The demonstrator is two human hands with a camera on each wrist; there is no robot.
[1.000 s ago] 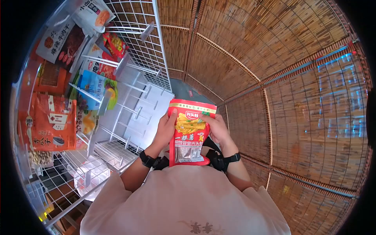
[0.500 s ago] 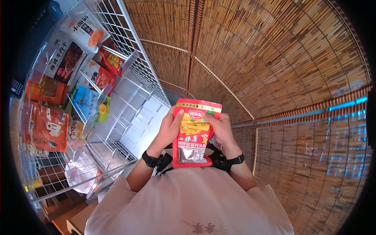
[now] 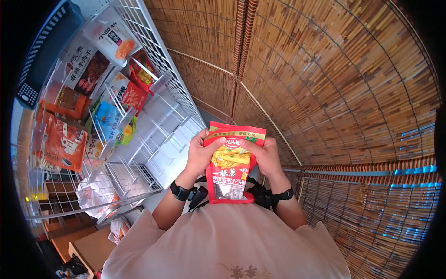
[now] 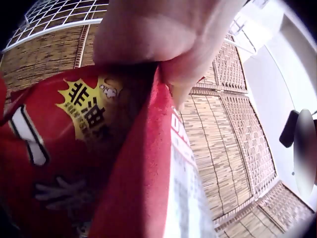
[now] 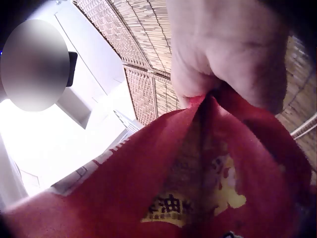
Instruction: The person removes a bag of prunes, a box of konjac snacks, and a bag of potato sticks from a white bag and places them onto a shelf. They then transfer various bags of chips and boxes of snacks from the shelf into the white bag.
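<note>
A red snack bag [image 3: 230, 179], with a yellow food picture and white lettering on its front, hangs in front of the chest in the head view. Near its top left corner my left hand [image 3: 200, 151] pinches it, thumb on the front. My right hand [image 3: 265, 154] grips the top right in the same way, both thumbs pointing inward close to each other. From the left wrist, the bag [image 4: 141, 163] shows a folded side below the left hand [image 4: 163, 34]. Creases run down the bag [image 5: 247, 163] from the right hand [image 5: 230, 64] in the right wrist view.
To the left stands a white wire rack [image 3: 179, 90] with hooks and several snack packs, among them an orange pouch [image 3: 65, 142] and a blue pack [image 3: 108, 120]. A dark blue basket [image 3: 44, 51] is at upper left. Woven reed screens [image 3: 334, 83] line the right.
Both thumbs have turned inward along the bag's upper part, and its top strip now bends. The head view has shifted, bringing the blue basket further into sight.
</note>
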